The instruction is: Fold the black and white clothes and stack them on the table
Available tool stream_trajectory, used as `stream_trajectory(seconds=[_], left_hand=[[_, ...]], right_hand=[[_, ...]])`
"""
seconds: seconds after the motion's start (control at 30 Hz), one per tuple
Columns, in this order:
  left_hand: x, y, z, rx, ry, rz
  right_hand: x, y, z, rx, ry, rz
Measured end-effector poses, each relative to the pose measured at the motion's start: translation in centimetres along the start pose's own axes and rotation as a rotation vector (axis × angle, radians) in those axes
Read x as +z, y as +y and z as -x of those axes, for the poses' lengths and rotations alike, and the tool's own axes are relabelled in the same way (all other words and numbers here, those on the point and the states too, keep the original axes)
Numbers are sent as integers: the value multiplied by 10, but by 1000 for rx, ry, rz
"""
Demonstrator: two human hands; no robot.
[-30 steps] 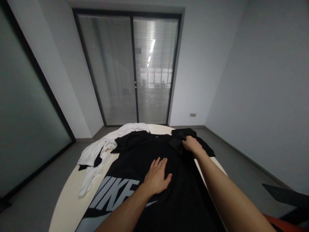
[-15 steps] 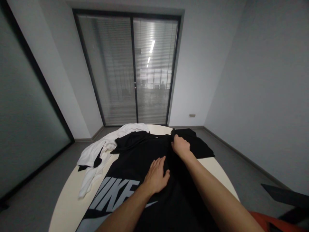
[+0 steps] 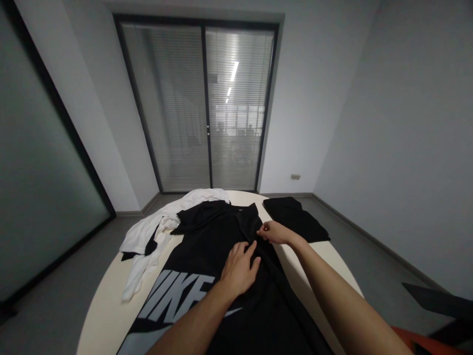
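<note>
A black T-shirt (image 3: 210, 246) with large grey letters lies spread on a round cream table (image 3: 103, 315). My left hand (image 3: 240, 268) rests flat on the shirt's middle, fingers stretched out. My right hand (image 3: 272, 231) pinches the shirt's right edge, which is folded inward over the body, close to my left fingertips. A second black garment (image 3: 295, 219) lies apart at the table's far right.
A crumpled white garment (image 3: 155, 231) lies at the table's far left. Glass doors with blinds (image 3: 207, 108) stand behind the table. An orange and black object (image 3: 436, 340) shows at the bottom right. Grey floor surrounds the table.
My right hand has pulled the shirt's right sleeve and edge inward to the left, folding it over the body. Bare table now shows at the right. My left hand stayed put.
</note>
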State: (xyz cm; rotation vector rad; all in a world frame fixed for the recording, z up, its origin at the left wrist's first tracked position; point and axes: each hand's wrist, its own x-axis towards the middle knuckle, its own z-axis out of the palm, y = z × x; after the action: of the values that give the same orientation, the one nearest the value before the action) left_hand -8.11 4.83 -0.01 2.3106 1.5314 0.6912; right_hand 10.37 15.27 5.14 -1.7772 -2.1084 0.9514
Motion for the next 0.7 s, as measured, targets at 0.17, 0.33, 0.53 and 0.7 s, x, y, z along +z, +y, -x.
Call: stream_trajectory(seconds=[0.17, 0.33, 0.53, 0.7], left_hand=[[5, -3, -4, -31, -9, 10], [8, -7, -8, -100, 0, 64], [11, -12, -11, -185, 9, 124], [15, -16, -11, -99, -36, 17]], right_hand=[[3, 6, 28, -47, -436, 39], [17, -4, 45, -119, -484, -45], [21, -12, 55, -79, -660, -275], [25, -4, 65, 26, -929, -208]])
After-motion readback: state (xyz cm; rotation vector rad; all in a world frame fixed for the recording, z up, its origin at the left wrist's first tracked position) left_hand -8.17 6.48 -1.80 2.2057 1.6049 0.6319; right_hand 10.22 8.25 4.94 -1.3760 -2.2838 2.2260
